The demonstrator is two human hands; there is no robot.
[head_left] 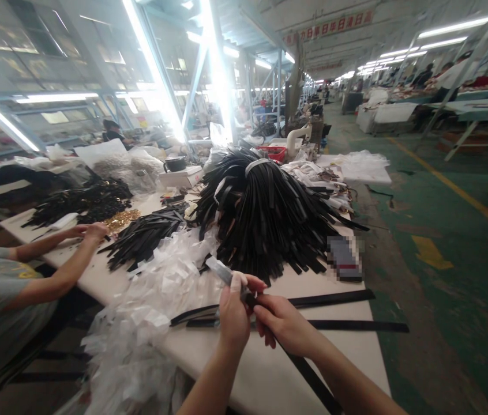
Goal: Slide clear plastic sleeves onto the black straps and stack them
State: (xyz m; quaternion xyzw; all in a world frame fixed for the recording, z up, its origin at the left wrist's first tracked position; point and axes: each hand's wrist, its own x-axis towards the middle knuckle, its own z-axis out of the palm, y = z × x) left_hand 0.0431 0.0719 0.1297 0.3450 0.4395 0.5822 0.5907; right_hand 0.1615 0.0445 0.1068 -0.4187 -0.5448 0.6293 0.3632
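In the middle of the head view, my left hand (234, 314) and my right hand (282, 323) meet over the table. Both have their fingers closed around one end of a black strap (307, 374), whose length hangs down to the lower right. A translucent, pale strip (218, 270) sticks out past my left fingers; whether it is joined to the strap is hidden. My left finger wears a whitish wrap. Behind my hands, two more black straps (360, 325) lie across the table. Beyond them rises a large tied bundle of black straps (265, 213).
Crumpled white plastic scraps (161, 276) spill over the table's near left edge. A smaller pile of black straps (149, 230) lies behind them. At left, a co-worker's hands (92, 231) work beside gold-coloured pieces (123, 220). A pixelated flat item (345, 259) rests near the right edge.
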